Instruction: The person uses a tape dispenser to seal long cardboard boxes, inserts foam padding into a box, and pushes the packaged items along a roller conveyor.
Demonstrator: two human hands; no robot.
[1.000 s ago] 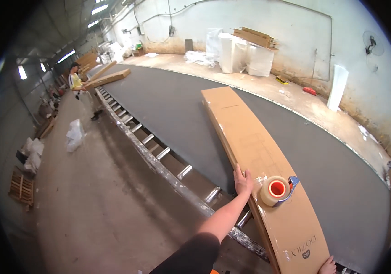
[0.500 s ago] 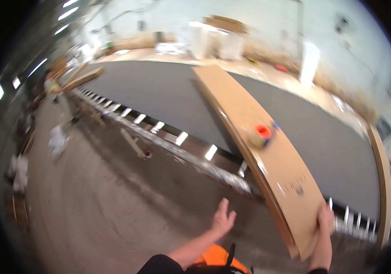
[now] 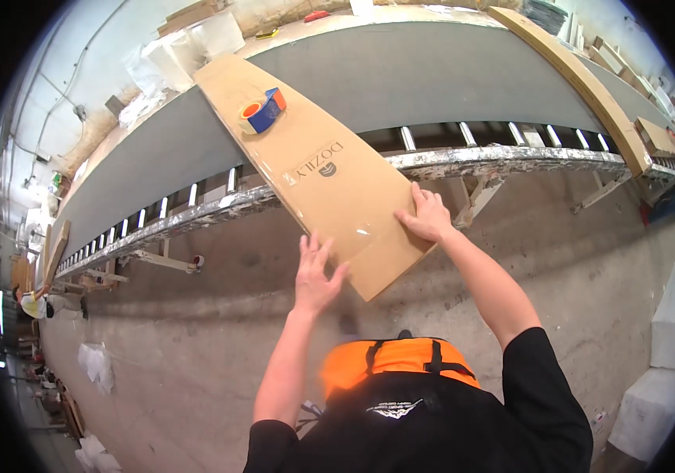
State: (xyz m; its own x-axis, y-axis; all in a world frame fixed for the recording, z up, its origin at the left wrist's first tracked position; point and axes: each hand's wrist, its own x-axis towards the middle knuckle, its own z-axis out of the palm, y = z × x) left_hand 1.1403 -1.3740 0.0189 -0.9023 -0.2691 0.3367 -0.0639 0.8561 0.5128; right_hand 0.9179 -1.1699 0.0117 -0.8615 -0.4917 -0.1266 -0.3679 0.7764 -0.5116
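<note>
A long flat cardboard box (image 3: 337,206), with dark print on its top, lies across the conveyor and sticks out over the near edge towards me. My right hand (image 3: 430,217) grips its right edge close to the near end, thumb on the top face. At the box's left edge is my left hand (image 3: 316,277), fingers spread and holding nothing; whether the fingertips touch the cardboard I cannot tell. On the far half of the box sits a blue tape dispenser (image 3: 264,113) with an orange-cored tape roll.
The grey conveyor belt (image 3: 432,75) runs sideways, with a row of metal rollers (image 3: 466,134) along its near rail. Another long cardboard box (image 3: 574,75) crosses it at right. White foam blocks (image 3: 657,410) stand on the floor at right. Another person (image 3: 35,303) stands far left.
My view has swung to the right, so the box appears further left. My left hand has come from away from the box to its left edge. My right hand stays at its right edge.
</note>
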